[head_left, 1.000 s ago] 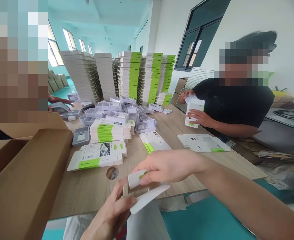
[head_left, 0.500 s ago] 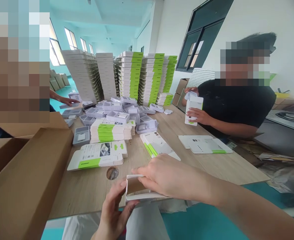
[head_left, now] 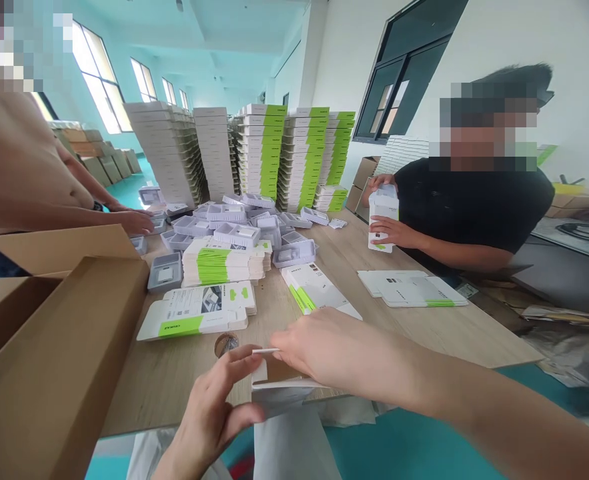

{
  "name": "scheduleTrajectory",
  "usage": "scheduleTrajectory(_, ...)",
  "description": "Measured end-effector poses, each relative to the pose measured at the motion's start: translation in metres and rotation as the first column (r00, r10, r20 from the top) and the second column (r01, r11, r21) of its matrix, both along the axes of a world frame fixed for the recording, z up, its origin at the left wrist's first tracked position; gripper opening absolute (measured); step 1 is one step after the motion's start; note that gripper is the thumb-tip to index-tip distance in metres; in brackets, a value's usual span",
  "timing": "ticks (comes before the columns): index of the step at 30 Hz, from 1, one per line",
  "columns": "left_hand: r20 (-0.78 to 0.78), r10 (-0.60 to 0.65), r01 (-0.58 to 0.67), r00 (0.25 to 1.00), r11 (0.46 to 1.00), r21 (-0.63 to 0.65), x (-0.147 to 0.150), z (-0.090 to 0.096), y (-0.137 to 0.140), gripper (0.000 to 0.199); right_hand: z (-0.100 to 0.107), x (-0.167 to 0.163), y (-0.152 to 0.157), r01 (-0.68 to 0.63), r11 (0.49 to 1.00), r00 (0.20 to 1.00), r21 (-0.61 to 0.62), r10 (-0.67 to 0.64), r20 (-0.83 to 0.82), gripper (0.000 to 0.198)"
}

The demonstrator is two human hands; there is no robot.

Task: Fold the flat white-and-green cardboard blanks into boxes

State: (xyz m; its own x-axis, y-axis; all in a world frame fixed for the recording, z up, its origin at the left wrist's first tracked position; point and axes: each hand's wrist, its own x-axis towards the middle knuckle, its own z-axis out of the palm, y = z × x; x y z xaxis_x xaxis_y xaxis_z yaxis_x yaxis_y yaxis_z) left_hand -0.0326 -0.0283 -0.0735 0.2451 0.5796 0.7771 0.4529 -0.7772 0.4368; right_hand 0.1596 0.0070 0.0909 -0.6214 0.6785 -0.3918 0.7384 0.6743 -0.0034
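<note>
Just over the table's near edge is a small white cardboard box [head_left: 281, 400], its end open toward me and the brown inside showing. My left hand [head_left: 219, 400] is at its left side, with the fingertips on the upper edge and the thumb beside the lower corner. From above, my right hand [head_left: 319, 343] grips the box, fingers at the opening and partly hidden. Beyond that hand lies a flat white-and-green carton [head_left: 321, 290]. More flat cartons [head_left: 194, 313] lie to the left, beside a round hole [head_left: 225, 345] in the table.
Plastic trays [head_left: 234, 233] are heaped mid-table behind a carton stack [head_left: 227, 263]. Tall stacks of boxes [head_left: 261, 153] stand at the back. A large open cardboard box [head_left: 74, 333] blocks the left. A co-worker at right holds a white carton [head_left: 383, 223]; another person's hand [head_left: 137, 223] rests at far left.
My left hand has shifted left and its thumb has loosened from the box. The box's open end has tilted, showing more of its lower face. The person at left has moved back.
</note>
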Motion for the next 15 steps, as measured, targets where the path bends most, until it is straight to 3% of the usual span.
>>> scheduleTrajectory(3, 0.125, -0.007, 0.032, 0.992, 0.979, -0.202, 0.001, 0.008, -0.003, 0.037, 0.004, -0.001, -0.004, 0.012, 1.0, 1.0, -0.011, -0.012, 0.012, 0.025)
scheduleTrajectory(9, 0.281, 0.033, 0.119, 0.959, 0.854, -0.507, 0.011, 0.036, 0.006, 0.024, 0.001, -0.001, -0.007, -0.025, 1.0, 1.0, 0.001, 0.025, -0.015, 0.021)
scheduleTrajectory(12, 0.202, -0.051, 0.161, 0.978, 0.8, -0.578, 0.015, 0.05, 0.013, 0.032, -0.004, 0.0, -0.003, -0.009, 1.0, 0.999, 0.026, 0.01, -0.035, 0.021)
scheduleTrajectory(15, 0.049, -0.047, 0.067, 0.998, 0.778, -0.624, 0.016, 0.057, 0.016, 0.038, -0.006, 0.002, -0.002, 0.046, 0.998, 0.991, 0.044, -0.04, -0.128, 0.02)
